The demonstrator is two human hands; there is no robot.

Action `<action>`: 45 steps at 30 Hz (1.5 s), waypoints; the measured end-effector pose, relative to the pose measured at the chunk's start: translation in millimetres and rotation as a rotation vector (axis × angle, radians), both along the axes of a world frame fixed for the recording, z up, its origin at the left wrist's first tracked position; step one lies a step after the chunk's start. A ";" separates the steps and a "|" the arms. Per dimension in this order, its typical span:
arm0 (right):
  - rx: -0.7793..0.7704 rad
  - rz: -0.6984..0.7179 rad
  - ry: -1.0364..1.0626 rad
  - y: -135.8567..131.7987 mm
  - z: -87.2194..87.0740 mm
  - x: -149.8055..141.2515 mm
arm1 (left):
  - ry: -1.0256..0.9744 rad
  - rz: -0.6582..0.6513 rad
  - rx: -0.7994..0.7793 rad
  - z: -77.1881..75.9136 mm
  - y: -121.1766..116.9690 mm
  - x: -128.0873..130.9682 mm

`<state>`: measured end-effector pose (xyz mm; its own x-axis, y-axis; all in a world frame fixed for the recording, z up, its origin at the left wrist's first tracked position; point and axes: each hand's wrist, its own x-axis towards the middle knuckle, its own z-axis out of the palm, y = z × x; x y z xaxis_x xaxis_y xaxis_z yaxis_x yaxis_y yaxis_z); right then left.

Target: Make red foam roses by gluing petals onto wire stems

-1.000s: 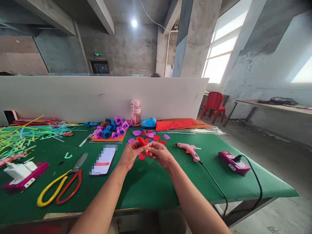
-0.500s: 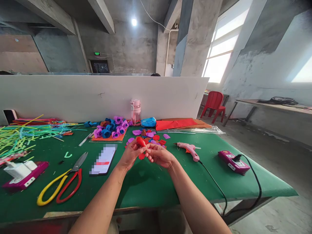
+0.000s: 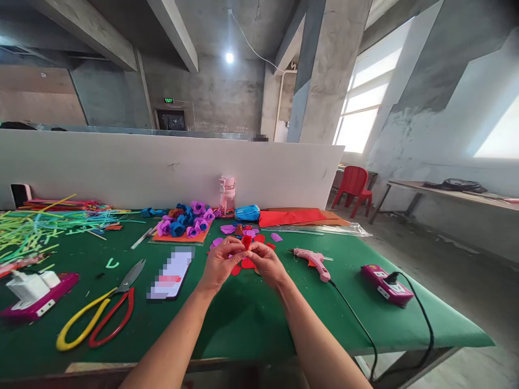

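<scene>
One red rolled piece (image 3: pixel 247 241) had shifted from a leftward lean to upright, pinched between the closed fingers of the left hand (image 3: pixel 221 263) and right hand (image 3: pixel 265 262) above the desk (image 3: pixel 243 319). One glue gun (image 3: pixel 314 260), one pair of scissors (image 3: pixel 121 288) and two power strips (image 3: pixel 377 277) lay on it.

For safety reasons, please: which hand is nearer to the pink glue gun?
Right. The right hand is to the left of the pink glue gun, not touching it; the left hand is farther left.
</scene>
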<state>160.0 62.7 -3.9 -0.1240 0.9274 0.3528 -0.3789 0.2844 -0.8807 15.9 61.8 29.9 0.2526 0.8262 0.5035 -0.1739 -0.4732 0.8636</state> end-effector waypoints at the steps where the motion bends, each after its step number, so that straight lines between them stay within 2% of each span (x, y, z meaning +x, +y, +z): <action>1: -0.008 -0.004 -0.008 0.2 -1.0 -0.2 | 0.015 0.020 0.024 0.5 -0.2 0.1; 5: 0.018 0.007 0.007 1.1 -2.4 -1.4 | 0.029 0.114 0.065 1.8 0.6 0.4; 9: 0.071 -0.070 0.003 0.3 1.6 -0.6 | -0.033 0.182 -0.082 3.7 -0.4 1.5; 12: 0.055 -0.099 -0.003 -0.8 4.0 0.8 | -0.033 0.175 -0.176 5.1 -3.1 3.4; 18: 0.010 -0.066 0.028 -2.9 5.0 0.1 | -0.051 0.146 -0.253 6.6 -8.5 9.8; 28: -0.023 -0.097 0.065 -2.4 4.4 1.3 | -0.131 0.063 -0.399 7.9 -11.5 17.3; 45: 0.006 -0.207 -0.051 -6.5 12.1 -1.2 | -0.088 0.070 -0.414 3.9 -13.2 23.8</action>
<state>158.8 56.2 8.2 0.0511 0.9329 0.3564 -0.2668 0.3566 -0.8953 39.7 48.6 33.8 0.1595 0.9768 0.1432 -0.2354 -0.1032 0.9664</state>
